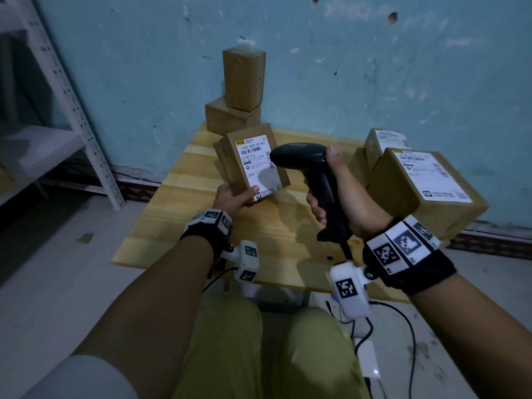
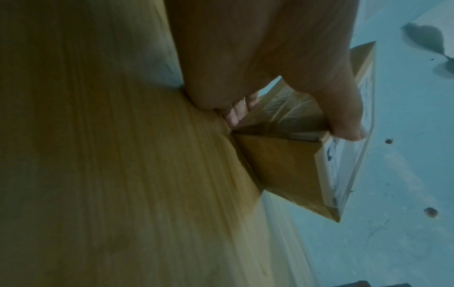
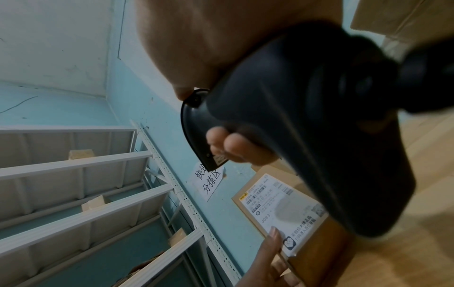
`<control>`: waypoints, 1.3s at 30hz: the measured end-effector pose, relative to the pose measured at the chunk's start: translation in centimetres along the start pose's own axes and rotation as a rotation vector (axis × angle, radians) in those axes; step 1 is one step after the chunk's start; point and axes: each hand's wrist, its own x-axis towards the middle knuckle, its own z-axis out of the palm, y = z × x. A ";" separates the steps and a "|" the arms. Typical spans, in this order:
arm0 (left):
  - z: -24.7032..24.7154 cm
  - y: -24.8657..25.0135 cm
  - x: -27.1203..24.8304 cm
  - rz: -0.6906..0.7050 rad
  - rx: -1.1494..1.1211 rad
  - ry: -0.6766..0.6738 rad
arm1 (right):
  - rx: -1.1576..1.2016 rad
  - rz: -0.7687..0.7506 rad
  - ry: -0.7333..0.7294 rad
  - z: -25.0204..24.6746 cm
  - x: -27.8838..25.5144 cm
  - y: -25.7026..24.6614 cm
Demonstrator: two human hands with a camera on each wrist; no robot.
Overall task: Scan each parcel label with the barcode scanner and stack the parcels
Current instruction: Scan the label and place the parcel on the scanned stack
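Observation:
My left hand (image 1: pixel 234 197) grips a small brown parcel (image 1: pixel 250 165) by its lower end, tilted up above the wooden table (image 1: pixel 178 203), thumb on its white label (image 1: pixel 257 165). In the left wrist view the fingers (image 2: pixel 233 114) curl under the parcel (image 2: pixel 282 159). My right hand (image 1: pixel 334 194) holds the black barcode scanner (image 1: pixel 311 180) by its handle, its head close to the label's right edge. From the right wrist, the scanner (image 3: pixel 307 126) points toward the label (image 3: pixel 282 209). Two plain parcels (image 1: pixel 239 96) are stacked at the table's far edge.
Two labelled parcels (image 1: pixel 417 180) sit at the table's right side, one behind the other. White metal shelving (image 1: pixel 57 110) stands left, holding small boxes (image 3: pixel 93 202). A blue wall (image 1: pixel 374 82) is behind the table. Cables (image 1: pixel 403 326) trail on the floor by my knees.

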 end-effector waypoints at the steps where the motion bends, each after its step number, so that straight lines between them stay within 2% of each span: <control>1: 0.0 0.1 0.0 -0.015 0.004 -0.015 | -0.003 -0.006 -0.007 -0.1 0.0 0.2; 5: 0.0 0.7 -0.2 -0.081 0.032 -0.031 | 0.004 0.004 0.005 -0.1 0.1 0.9; 12: 1.8 1.8 0.0 -0.268 0.250 -0.089 | 0.067 0.123 0.191 -0.2 0.8 3.2; 16: 4.2 2.3 0.3 -0.314 0.346 -0.156 | 0.023 0.045 0.314 -0.8 2.3 3.6; 19: 6.6 2.7 0.6 -0.298 0.387 -0.236 | -0.030 0.050 0.377 -1.3 3.9 3.6; 23: 9.6 3.2 1.0 -0.308 0.288 -0.453 | -0.071 0.073 0.464 -2.2 5.9 4.5; 28: 12.2 4.2 0.8 -0.291 0.317 -0.487 | -0.138 0.050 0.517 -4.0 7.6 5.3; 33: 13.4 3.9 1.2 -0.217 0.352 -0.412 | -0.229 0.078 0.540 -4.6 8.1 5.7; 39: 13.2 2.7 1.1 -0.208 0.295 -0.342 | -0.400 0.040 0.628 -4.0 7.9 5.3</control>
